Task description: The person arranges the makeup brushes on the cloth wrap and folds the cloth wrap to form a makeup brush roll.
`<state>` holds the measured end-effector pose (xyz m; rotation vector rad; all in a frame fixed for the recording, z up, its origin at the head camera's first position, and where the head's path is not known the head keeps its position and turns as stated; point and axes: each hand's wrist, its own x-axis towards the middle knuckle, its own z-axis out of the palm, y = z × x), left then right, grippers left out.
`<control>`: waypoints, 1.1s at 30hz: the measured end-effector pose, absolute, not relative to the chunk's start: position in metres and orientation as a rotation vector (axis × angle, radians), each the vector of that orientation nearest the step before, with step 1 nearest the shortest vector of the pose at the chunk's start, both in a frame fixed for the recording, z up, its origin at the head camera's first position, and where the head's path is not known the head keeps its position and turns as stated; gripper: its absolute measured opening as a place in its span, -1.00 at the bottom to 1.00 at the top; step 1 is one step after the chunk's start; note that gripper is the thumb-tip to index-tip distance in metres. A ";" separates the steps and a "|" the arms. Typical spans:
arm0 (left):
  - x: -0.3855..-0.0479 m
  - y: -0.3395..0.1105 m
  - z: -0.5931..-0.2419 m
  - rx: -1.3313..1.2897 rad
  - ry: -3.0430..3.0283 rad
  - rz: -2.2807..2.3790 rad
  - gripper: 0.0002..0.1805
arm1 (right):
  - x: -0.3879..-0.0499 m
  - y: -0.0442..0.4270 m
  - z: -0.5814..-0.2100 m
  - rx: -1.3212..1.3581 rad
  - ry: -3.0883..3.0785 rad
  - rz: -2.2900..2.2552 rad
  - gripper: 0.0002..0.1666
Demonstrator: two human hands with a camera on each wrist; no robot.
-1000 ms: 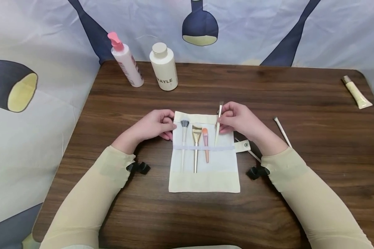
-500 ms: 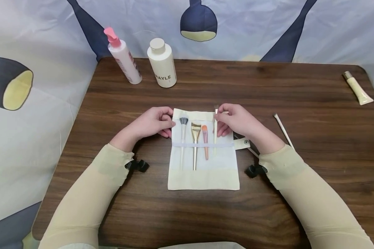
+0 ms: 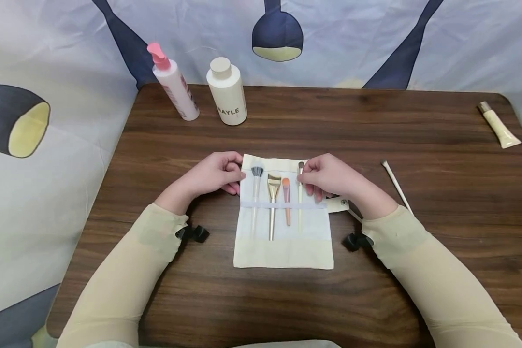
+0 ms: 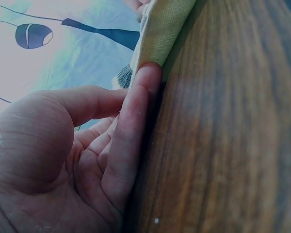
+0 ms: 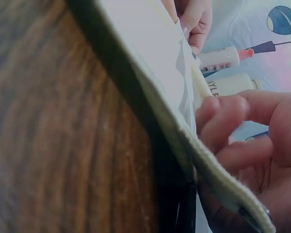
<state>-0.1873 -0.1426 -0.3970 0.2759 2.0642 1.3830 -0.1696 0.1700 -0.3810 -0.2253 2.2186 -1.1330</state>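
A cream fabric brush roll (image 3: 282,253) lies unfolded on the table. Its left edge is pinched by my left hand (image 3: 219,174), thumb on top and fingers underneath, as the left wrist view also shows. My right hand (image 3: 330,176) pinches a slim cream-handled makeup brush (image 3: 299,195) near its dark bristles. That brush's handle passes under the elastic band (image 3: 313,206). Left of it, the band also holds a short pink brush (image 3: 286,193), a flat gold brush (image 3: 272,193) and a fluffy brush (image 3: 256,186) with a clear handle.
A loose pale brush (image 3: 398,186) lies right of the roll. Another thin pale handle (image 3: 355,216) shows beside the snap strap (image 3: 338,205), partly hidden. A pink-topped pump bottle (image 3: 176,92) and a white bottle (image 3: 228,94) stand at the back left; a tube (image 3: 499,125) lies far right.
The cream-handled brush has moved down toward me, its handle sliding under the elastic band, and my right hand has come down with it. My left hand has stayed at the roll's edge.
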 end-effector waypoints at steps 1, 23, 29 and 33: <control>-0.187 -0.143 -0.397 0.281 2.064 1.386 -0.73 | -0.169 0.170 -0.380 -0.230 2.218 -1.119 -0.65; -0.187 -0.145 -0.401 0.291 2.075 1.407 -0.72 | -0.173 0.187 -0.356 -0.315 2.297 -1.040 -0.74; -0.186 -0.144 -0.396 0.296 2.072 1.418 -0.74 | -0.170 0.210 -0.339 -0.299 2.413 -1.032 -0.74; -0.186 -0.143 -0.394 0.298 2.058 1.407 -0.73 | -0.166 0.228 -0.338 -0.293 2.457 -0.977 -0.76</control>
